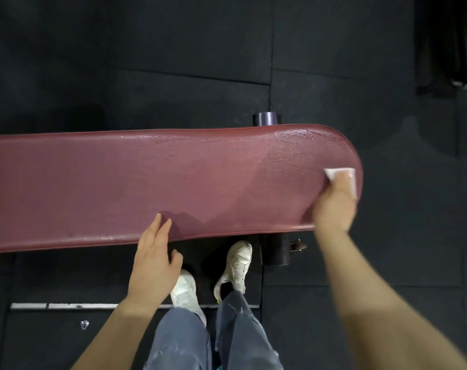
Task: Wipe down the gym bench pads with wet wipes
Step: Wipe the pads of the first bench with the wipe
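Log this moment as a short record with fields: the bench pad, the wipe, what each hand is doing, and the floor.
bench pad: long maroon vinyl bench pad, rounded right end, wet sheen on the right and far parts
wipe: white wet wipe at the pad's right end
right hand: right hand presses the wipe onto the pad
left hand: left hand open, fingers resting on the pad's near edge
floor: black rubber floor tiles
feet: white sneakers under the near edge
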`<state>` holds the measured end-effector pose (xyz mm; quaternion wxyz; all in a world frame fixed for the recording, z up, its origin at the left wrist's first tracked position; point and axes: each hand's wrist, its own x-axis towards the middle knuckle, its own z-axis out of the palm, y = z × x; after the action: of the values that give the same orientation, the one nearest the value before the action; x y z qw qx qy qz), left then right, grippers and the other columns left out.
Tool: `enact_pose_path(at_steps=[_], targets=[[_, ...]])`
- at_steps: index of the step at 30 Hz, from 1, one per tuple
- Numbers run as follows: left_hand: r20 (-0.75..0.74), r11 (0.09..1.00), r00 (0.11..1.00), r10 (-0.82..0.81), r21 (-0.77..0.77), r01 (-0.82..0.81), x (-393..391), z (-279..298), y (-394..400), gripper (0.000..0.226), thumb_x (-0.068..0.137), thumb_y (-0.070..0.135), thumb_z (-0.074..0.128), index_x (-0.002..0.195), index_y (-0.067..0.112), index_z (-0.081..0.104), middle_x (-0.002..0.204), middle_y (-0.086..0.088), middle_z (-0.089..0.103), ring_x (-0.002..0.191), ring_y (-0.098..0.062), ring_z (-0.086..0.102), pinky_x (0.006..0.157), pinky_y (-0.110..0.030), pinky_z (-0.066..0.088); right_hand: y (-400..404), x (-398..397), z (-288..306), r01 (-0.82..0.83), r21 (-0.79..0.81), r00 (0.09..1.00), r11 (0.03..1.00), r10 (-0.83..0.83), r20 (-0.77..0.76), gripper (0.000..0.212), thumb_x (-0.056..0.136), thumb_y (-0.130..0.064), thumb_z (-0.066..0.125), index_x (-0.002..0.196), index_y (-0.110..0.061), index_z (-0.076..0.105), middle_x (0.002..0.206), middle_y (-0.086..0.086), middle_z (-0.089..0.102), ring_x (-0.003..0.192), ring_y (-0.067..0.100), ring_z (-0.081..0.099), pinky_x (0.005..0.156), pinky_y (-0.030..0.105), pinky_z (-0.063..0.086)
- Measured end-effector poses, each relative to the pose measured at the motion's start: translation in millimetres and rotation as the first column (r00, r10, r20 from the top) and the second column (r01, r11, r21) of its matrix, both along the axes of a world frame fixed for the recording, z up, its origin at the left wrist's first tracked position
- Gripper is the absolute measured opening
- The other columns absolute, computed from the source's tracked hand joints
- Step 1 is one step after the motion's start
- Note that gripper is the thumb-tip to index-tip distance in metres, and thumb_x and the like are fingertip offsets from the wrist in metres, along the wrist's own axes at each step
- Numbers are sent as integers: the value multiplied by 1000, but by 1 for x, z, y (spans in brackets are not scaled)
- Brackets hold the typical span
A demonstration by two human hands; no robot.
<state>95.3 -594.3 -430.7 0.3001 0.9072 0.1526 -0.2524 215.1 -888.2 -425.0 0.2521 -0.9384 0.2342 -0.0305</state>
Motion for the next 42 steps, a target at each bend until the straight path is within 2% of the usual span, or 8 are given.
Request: enact_pose_path(at_steps=[3,7,14,21,25,32,39,42], targets=[[21,997,997,75,4,-75,-6,-2,10,65,92,7,57,152,15,34,163,5,19,148,-16,16,119,-35,19,86,13,-37,-309,40,931,950,311,-192,28,97,-16,45,118,-26,61,116,-2,61,104,21,60,89,31,48],[-15,995,996,83,59,-82,-19,-4,28,67,93,10,58,154,15,31,164,7,17,149,-16,16,119,-39,23,177,8,-54,-951,202,213,235,969,-126,42,102,-13,43,144,-15,47,154,5,39,142,22,33,119,32,18],[-34,998,999,-5,68,8,-24,-7,33,73,92,12,60,156,16,25,166,4,8,151,-18,11,121,-44,24,-81,-26,-19,-116,-232,979,966,71,-191,29,92,-44,47,114,-36,63,105,-11,67,101,16,64,68,24,48],[-32,999,999,-7,53,9,-29,-11,32,77,92,14,59,158,19,18,166,7,0,152,-14,5,120,-44,26,101,-19,-51,-155,133,982,979,167,-84,29,91,-27,40,107,-19,64,104,8,64,95,29,62,82,38,47],[-33,993,994,-108,36,110,-31,-10,47,74,94,8,55,158,18,18,166,9,-1,152,-12,6,121,-40,24,191,-36,-51,-878,320,337,355,935,-113,45,99,-34,39,139,-20,54,148,0,48,136,16,42,117,31,26],[-22,988,989,-143,52,144,-35,-6,43,76,95,1,51,158,13,11,165,8,-8,152,-10,-3,122,-32,15,-84,-54,-1,-240,-97,941,966,207,-268,22,88,-42,54,101,-29,67,93,-20,68,86,4,60,82,38,47],[14,998,998,-58,30,58,-41,-16,36,76,94,-5,45,159,18,12,164,16,-8,150,-4,-6,118,-29,17,-4,-54,-39,323,60,943,945,-326,60,30,99,-10,41,123,-5,59,121,19,64,98,27,58,90,27,36],[19,996,997,-77,52,75,-42,-19,36,77,94,-3,47,159,19,11,164,17,-9,150,-3,-7,111,-24,24,88,-43,-58,76,165,997,983,-74,-17,36,96,-2,46,129,4,57,136,23,55,128,34,50,115,35,24]])
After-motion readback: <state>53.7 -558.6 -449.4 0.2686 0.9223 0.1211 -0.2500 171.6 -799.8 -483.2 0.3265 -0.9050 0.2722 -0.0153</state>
